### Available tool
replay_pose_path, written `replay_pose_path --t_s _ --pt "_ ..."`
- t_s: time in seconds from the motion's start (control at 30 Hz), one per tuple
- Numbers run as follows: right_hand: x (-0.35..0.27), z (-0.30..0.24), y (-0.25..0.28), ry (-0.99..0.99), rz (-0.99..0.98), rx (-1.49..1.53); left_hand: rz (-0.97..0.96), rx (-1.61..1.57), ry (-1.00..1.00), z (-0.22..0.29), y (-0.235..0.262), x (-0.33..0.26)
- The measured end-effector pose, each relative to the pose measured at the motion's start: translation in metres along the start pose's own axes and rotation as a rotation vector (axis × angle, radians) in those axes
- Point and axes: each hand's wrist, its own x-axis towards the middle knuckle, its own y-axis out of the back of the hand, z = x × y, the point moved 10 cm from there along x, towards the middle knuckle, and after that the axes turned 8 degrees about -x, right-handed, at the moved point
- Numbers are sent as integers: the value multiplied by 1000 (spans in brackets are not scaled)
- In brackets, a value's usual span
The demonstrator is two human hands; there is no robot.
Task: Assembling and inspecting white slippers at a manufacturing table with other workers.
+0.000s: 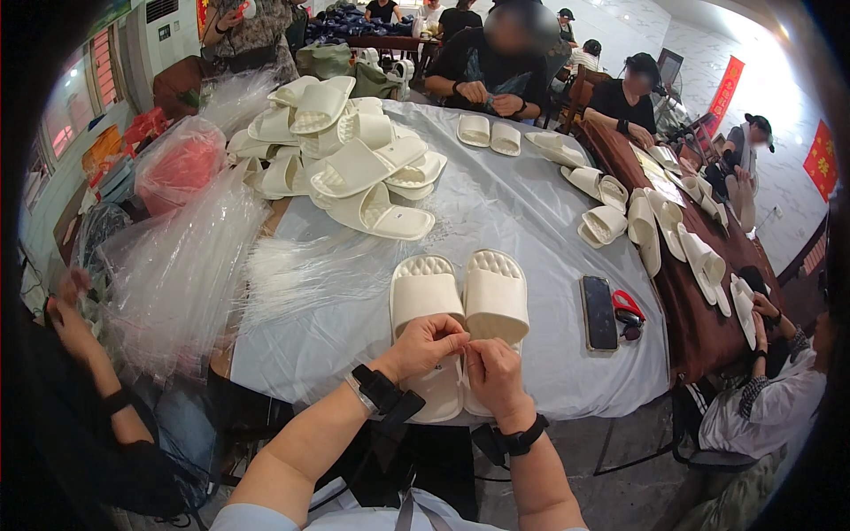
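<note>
A pair of cream slide slippers lies side by side in front of me, toes pointing away: the left slipper [427, 294] and the right slipper [496, 296]. My left hand [427, 345] rests over the left slipper's inner side, fingertips pinched. Against those fingertips, my right hand [496, 370] is also closed in a pinch above the right slipper. Both meet over the gap between the slippers, just behind the straps. Whatever thin thing the fingers hold is too small to make out. Thin transparent plastic strands [305, 274] are spread on the table left of the pair.
A heap of cream slippers [354, 168] covers the table's far left, beside transparent plastic bags [190, 265]. To the right lie a phone [599, 312] and red-handled scissors [627, 310]. More slippers [602, 226] line the right side. People sit around, one person's hand [75, 327] near left.
</note>
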Motion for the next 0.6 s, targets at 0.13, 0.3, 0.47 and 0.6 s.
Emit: replay_pose_path --t_s 0.13,0.3,0.47,0.6 --pt "-1 0 1 -6 -3 8 12 2 4 0 0 -1" --pt "-1 0 2 -19 0 16 28 36 2 1 1 -2" --pt "-3 2 4 -19 10 22 58 15 -4 6 1 -2" --pt "-2 4 3 -28 -12 19 69 -10 27 5 4 -1"
